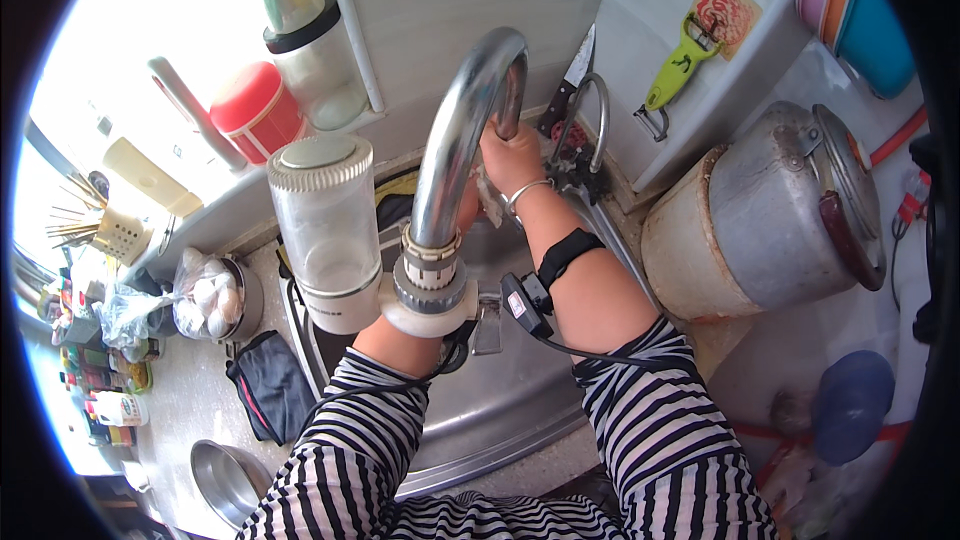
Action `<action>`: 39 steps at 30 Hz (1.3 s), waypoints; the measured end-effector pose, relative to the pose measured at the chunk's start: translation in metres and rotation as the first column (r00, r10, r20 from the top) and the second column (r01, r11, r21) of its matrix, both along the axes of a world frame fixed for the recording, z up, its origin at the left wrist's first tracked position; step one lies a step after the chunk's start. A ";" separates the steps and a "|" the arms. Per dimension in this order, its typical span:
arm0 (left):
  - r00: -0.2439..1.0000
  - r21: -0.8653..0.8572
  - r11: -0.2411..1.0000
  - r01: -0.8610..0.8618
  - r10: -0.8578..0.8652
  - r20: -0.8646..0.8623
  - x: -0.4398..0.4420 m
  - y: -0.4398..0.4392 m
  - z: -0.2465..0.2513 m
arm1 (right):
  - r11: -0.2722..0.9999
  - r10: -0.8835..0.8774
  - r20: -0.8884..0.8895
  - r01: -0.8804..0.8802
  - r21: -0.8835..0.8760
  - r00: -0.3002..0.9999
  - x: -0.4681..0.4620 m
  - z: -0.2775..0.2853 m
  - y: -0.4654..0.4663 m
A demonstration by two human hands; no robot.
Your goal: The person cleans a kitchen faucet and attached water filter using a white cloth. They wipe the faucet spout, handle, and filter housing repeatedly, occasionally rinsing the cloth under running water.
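Note:
Both my arms reach over a stainless steel sink point(480, 405), under a curved chrome faucet point(465, 112). My right hand point(512, 154) is at the far side of the sink, just under the spout's end; its fingers are partly behind the pipe, and whether they grip anything does not show. Pale, limp material point(491, 199) hangs beside it. My left hand point(469, 202) is mostly hidden behind the faucet, close to the right hand and the pale material. A clear water filter housing point(326, 232) stands on the faucet's left side.
At the back right corner are a knife point(574, 75) and a thin curved spout point(600, 120). A green peeler point(679, 67) hangs on the wall. A metal pot point(787, 202) stands right. On the left lie a dark cloth point(271, 388), a steel bowl point(225, 476) and bagged eggs point(210, 300).

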State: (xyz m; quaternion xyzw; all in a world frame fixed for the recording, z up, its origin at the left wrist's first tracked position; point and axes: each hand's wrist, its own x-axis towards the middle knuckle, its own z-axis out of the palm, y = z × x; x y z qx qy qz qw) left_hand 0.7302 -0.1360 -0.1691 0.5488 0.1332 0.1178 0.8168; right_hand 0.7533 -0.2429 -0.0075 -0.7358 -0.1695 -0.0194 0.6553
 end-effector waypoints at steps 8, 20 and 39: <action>0.978 0.749 0.663 -0.026 0.171 -0.118 -0.018 -0.008 0.031 | 0.996 -0.027 -0.007 0.026 -0.083 1.000 -0.002 0.007 -0.002; 0.859 0.338 0.902 -0.268 0.065 0.508 -0.061 -0.040 0.239 | 0.988 0.077 0.340 -0.025 -0.153 0.937 0.027 -0.040 0.005; 0.930 -0.155 0.940 -0.303 0.328 0.169 -0.188 0.044 0.182 | 0.977 -0.013 0.019 0.017 -0.215 1.000 0.001 0.006 -0.006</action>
